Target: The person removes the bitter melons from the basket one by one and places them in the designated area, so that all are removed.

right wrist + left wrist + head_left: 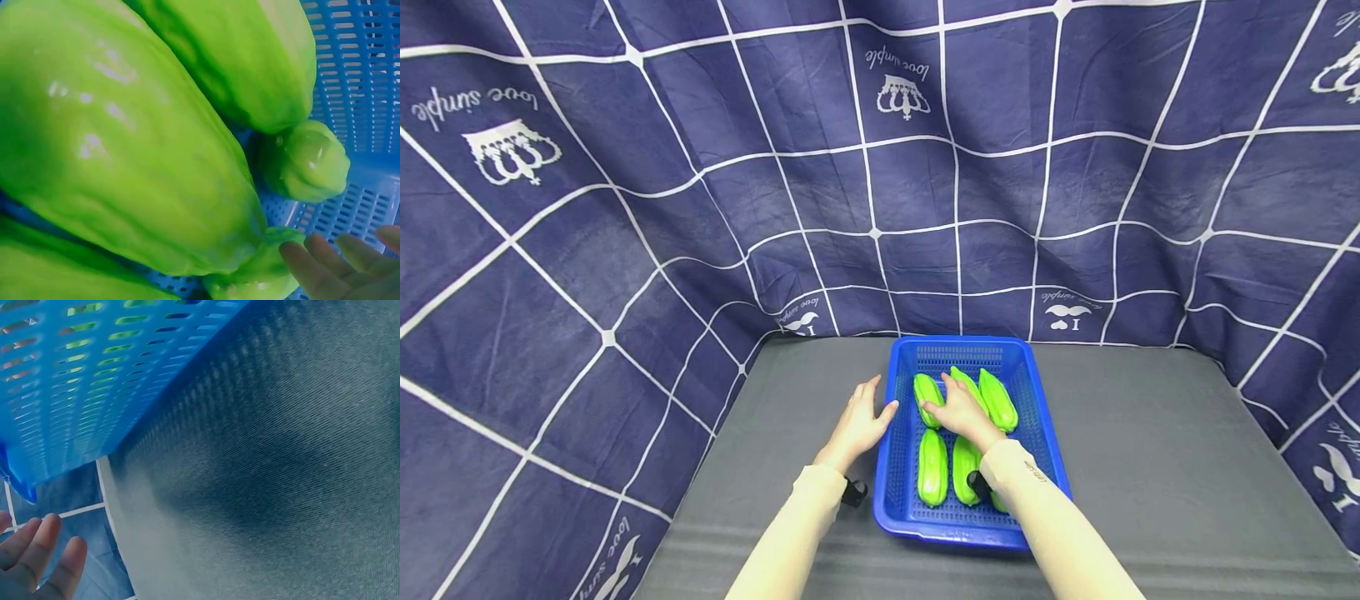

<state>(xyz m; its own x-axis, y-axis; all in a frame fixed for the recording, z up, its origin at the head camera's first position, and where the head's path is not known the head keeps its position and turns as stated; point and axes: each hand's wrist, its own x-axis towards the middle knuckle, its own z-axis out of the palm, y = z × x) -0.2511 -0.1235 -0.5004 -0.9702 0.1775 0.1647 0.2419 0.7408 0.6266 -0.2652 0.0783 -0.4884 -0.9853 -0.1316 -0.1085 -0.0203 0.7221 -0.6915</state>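
Observation:
Several bright green ridged gourds (932, 471) lie lengthwise in two rows inside a blue plastic basket (891, 508). My right hand (961, 415) reaches over the basket, between the back-left gourd (928, 398) and the back-middle one (967, 385). Its fingers are extended; in the right wrist view the fingertips overlap one gourd (256, 275), and whether they touch it I cannot tell. Just outside the basket's left wall, my left hand (857, 427) is spread with nothing in it. My right forearm and wrist partly hide the front-right gourd.
The basket stands on a grey tabletop (1150, 450), with table surface to its left and right. A navy curtain (1000, 192) with white grid lines hangs behind and along the left side. Each wrist wears a small black device (854, 492).

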